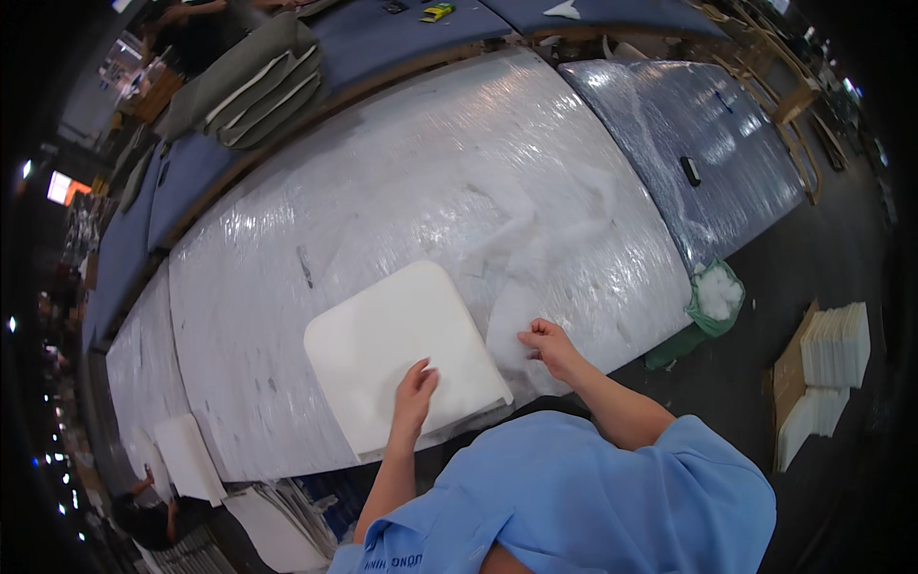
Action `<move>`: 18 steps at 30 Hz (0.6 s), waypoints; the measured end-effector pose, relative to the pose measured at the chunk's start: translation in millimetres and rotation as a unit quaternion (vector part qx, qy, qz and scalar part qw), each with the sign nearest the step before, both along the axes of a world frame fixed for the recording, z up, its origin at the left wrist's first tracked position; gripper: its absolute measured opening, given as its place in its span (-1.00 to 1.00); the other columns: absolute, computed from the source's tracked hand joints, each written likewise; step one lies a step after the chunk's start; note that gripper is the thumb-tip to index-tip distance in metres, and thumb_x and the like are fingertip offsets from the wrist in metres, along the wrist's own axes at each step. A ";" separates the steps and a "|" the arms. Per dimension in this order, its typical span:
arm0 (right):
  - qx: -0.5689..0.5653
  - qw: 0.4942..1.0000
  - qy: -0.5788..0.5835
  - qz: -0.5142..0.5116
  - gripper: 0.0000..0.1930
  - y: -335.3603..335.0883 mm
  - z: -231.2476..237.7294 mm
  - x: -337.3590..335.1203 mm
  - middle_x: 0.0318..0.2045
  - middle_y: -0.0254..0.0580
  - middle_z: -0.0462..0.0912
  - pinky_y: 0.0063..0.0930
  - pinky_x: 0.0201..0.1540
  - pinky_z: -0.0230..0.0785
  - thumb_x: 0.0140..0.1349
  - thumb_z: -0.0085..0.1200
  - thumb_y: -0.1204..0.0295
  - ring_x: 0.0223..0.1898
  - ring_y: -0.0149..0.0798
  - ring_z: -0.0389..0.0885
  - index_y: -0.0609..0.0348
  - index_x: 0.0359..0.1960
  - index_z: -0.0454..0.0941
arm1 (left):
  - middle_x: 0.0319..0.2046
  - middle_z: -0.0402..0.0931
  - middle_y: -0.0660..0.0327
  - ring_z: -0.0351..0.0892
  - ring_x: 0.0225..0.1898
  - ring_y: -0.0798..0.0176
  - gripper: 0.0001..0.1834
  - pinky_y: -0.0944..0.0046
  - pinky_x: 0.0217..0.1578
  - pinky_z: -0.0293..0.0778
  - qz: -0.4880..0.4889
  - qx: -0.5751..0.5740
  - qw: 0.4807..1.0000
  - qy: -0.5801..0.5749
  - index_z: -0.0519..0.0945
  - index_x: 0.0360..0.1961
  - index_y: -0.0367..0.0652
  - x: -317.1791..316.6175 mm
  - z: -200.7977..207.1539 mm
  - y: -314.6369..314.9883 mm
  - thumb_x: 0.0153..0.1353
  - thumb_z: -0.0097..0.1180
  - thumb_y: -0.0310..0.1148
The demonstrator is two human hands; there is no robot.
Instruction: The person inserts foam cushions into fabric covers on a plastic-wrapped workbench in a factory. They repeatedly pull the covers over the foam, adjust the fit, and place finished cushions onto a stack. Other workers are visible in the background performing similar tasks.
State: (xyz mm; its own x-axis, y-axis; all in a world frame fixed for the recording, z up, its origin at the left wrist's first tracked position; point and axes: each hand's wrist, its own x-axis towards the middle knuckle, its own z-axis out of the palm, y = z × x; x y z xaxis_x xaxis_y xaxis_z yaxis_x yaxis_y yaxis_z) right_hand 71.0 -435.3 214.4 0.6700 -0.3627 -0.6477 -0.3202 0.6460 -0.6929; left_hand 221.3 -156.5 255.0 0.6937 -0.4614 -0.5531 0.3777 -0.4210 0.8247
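Note:
A white cushion-shaped pad (387,340) with rounded far corners lies flat on the plastic-wrapped table in front of me. My left hand (416,390) is over its near right part, fingers loosely apart and holding nothing. Just right of the pad, my right hand (547,344) has thumb and fingers pinched at the edge of a thin white fibre sheet (512,314). That sheet lies partly along the pad's right side. Farther off, a loose, crumpled strip of white wadding (512,230) rests on the plastic.
A green bag of white fluff (717,292) stands at the table's right edge. Stacked white pads (832,359) sit on the floor at right. Grey pads (263,91) are piled on the far blue table. Another person (143,517) handles white pads at lower left.

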 end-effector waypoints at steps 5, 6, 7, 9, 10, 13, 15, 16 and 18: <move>0.059 0.993 -0.062 0.080 -0.87 -22.5 47.6 -22.1 -0.34 -0.49 0.61 -0.42 -0.17 0.50 0.35 0.29 0.38 -0.27 -0.47 0.59 -0.04 -0.27 0.54 | 0.05 0.66 0.15 0.58 0.08 0.30 -0.51 0.30 0.11 0.44 -0.115 -0.106 0.982 0.107 0.54 0.31 -0.17 -20.1 25.9 -94.2 0.42 0.21 -0.24; 0.059 0.991 -0.068 0.096 -0.87 -26.4 52.6 -23.1 -0.33 -0.49 0.62 -0.41 -0.15 0.51 0.35 0.29 0.38 -0.25 -0.47 0.60 -0.04 -0.25 0.54 | 0.04 0.67 0.16 0.58 0.06 0.32 -0.53 0.31 0.10 0.44 -0.152 -0.113 0.973 0.134 0.56 0.28 -0.20 -19.4 27.3 -104.5 0.42 0.21 -0.24; 0.033 0.993 -0.048 0.106 -0.84 -30.3 54.6 -24.2 -0.27 -0.44 0.63 -0.39 -0.13 0.51 0.33 0.31 0.35 -0.20 -0.45 0.60 -0.02 -0.19 0.56 | 0.02 0.67 0.16 0.59 0.04 0.33 -0.55 0.32 0.08 0.45 -0.188 -0.119 0.962 0.161 0.58 0.25 -0.22 -18.1 26.6 -110.3 0.42 0.21 -0.24; -0.020 0.992 -0.009 0.123 -0.73 -39.6 56.0 -28.0 -0.16 -0.34 0.64 -0.34 -0.08 0.51 0.30 0.35 0.29 -0.10 -0.41 0.61 0.01 -0.05 0.59 | -0.07 0.69 0.22 0.61 -0.07 0.36 -0.62 0.35 -0.03 0.48 -0.170 -0.088 0.971 0.142 0.63 0.15 -0.24 -16.8 28.4 -116.2 0.42 0.21 -0.25; -0.163 0.979 0.000 0.123 -0.64 -47.4 55.8 -29.8 -0.10 -0.28 0.64 -0.27 0.00 0.50 0.28 0.36 0.27 -0.06 -0.34 0.61 0.02 0.04 0.56 | -0.12 0.70 0.25 0.62 -0.13 0.38 -0.65 0.36 -0.08 0.49 -0.163 -0.072 0.975 0.134 0.66 0.09 -0.26 -16.2 30.3 -119.0 0.42 0.22 -0.25; -0.502 0.852 -0.031 0.146 -0.41 -70.5 61.2 -21.8 0.08 -0.12 0.60 -0.08 0.22 0.41 0.22 0.38 0.20 0.09 -0.12 0.58 0.03 0.26 0.48 | -0.27 0.68 0.31 0.57 -0.31 0.42 -0.72 0.37 -0.27 0.46 -0.192 -0.013 0.979 0.065 0.69 -0.05 -0.29 -16.4 45.6 -122.9 0.42 0.20 -0.27; -0.612 0.745 -0.148 0.221 -0.29 -62.7 102.8 11.5 0.19 -0.03 0.55 0.01 0.35 0.30 0.19 0.38 0.14 0.19 0.04 0.54 0.01 0.36 0.41 | -0.33 0.66 0.29 0.53 -0.36 0.43 -0.72 0.36 -0.33 0.43 -0.213 0.012 0.977 0.018 0.69 -0.08 -0.30 -15.3 48.2 -109.1 0.41 0.20 -0.27; -0.651 0.690 -0.163 0.271 -0.34 -54.1 113.1 22.7 0.19 -0.03 0.55 0.01 0.36 0.27 0.20 0.36 0.14 0.21 0.06 0.52 0.02 0.31 0.46 | -0.36 0.66 0.28 0.51 -0.38 0.43 -0.73 0.36 -0.36 0.42 -0.230 0.021 0.973 -0.004 0.69 -0.10 -0.30 -14.6 50.1 -106.6 0.41 0.20 -0.27; -0.719 0.566 -0.179 0.361 -0.44 -40.2 124.0 40.3 0.17 -0.02 0.56 -0.01 0.38 0.23 0.22 0.32 0.14 0.23 0.10 0.49 0.05 0.22 0.55 | -0.40 0.63 0.25 0.48 -0.41 0.43 -0.72 0.33 -0.38 0.41 -0.316 0.106 0.941 -0.059 0.68 -0.11 -0.30 -9.3 68.3 -116.2 0.40 0.21 -0.26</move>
State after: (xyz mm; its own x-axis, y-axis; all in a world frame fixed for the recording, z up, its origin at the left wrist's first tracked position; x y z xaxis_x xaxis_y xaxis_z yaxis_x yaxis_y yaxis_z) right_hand 111.2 -475.4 338.4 0.9750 0.1099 0.1932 0.1861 -0.8787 -0.4397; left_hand 212.1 -272.7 323.3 0.3797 -0.6902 -0.6160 -0.0922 -0.6908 0.7171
